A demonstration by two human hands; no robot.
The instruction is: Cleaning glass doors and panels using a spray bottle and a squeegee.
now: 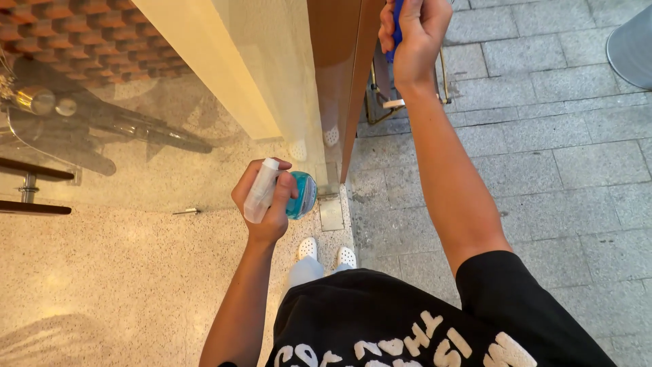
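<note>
Risk of slippage noted: spray bottle [285, 194] gripped by left hand [266, 204] below door [292, 81]; blue tool [396, 30] clenched by right hand [414, 34] against its edge.

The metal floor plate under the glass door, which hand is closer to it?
Left. The left hand, holding a spray bottle, hovers just beside the floor plate; the right hand is raised far above it.

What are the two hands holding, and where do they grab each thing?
The left hand holds a spray bottle of blue liquid, gripped around its neck below the white nozzle. The right hand is closed around a blue handle; the rest is out of view.
</note>
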